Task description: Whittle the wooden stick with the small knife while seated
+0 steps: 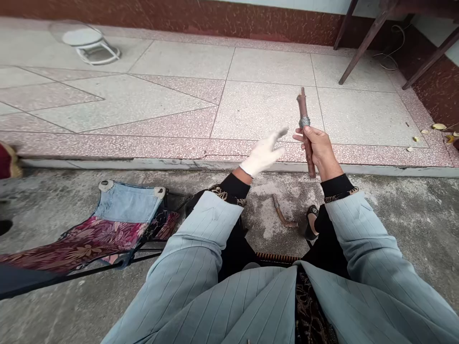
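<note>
Held upright in the right hand (320, 151), a reddish-brown stick (307, 154) with bark on and a cut, knobby upper end, out in front of the body above the concrete ground (394, 248). Right fingers (311, 135) curled closed around the stick's middle, just below a silvery banded collar (304, 121) around it. Left hand (263, 154) in a white cloth glove, raised just beside the stick but not touching it; left fingers (277, 141) spread open, with nothing in their hold. Both forearms in pale blue pinstriped sleeves (367, 239) with black, gold-trimmed cuffs.

Below the hands, on the rough grey concrete, pale and patchy in places, a short curved twig (283, 212), lying just beside the toe of a black shoe (311, 222). To the left, a low folding chair (107, 234) with a floral maroon seat and a denim-blue patch, its metal frame on the concrete.

Beyond a low, cracked step edge (143, 163), a raised floor of pale speckled tiles (265, 110) with pink terrazzo bands (107, 145) in angled patterns. Farther back on those tiles, a small round white stool (88, 40). At upper right, slanted wooden legs (369, 38) of a piece of furniture, with a loop of pale cable (390, 57) near them. Along the far edge, a glossy brown speckled wall base (251, 21). Scattered yellow leaves (439, 126) near the right-hand wall.
</note>
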`<move>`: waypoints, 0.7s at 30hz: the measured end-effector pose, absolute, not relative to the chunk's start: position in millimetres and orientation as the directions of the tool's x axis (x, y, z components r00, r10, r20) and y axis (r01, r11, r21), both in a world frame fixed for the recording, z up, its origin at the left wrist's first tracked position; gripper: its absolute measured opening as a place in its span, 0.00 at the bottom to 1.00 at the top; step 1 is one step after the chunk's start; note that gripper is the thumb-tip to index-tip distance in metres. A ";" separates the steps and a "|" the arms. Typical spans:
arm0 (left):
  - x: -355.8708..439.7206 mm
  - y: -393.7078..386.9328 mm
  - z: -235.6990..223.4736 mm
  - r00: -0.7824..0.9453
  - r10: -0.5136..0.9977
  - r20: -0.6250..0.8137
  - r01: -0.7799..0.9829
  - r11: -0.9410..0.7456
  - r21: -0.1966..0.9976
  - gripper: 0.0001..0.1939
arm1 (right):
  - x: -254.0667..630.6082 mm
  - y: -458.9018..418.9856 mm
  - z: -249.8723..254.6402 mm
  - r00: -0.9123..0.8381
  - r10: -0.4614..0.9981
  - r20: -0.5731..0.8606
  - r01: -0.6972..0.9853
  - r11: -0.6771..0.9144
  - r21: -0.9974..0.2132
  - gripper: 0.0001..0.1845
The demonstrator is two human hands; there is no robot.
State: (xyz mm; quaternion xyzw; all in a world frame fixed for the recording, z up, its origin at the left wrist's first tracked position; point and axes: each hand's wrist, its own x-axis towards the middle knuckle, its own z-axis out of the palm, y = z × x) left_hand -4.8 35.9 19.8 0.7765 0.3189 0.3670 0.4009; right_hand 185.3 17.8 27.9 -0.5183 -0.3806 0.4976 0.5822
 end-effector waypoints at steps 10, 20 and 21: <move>-2.5 47.2 9.3 0.422 0.898 0.122 0.440 -0.321 0.839 0.15 | 204.0 14.6 36.0 0.067 0.984 -0.164 -0.239 -0.144 -0.960 0.16; -1.2 33.1 20.6 0.684 0.727 -0.051 0.523 -0.441 0.729 0.13 | 221.7 11.7 31.1 0.116 0.981 -0.158 -0.220 -0.130 -0.967 0.15; -0.4 32.5 20.5 0.694 0.717 -0.059 0.534 -0.458 0.711 0.13 | 221.9 10.7 32.3 0.063 0.983 -0.173 -0.253 -0.152 -0.955 0.15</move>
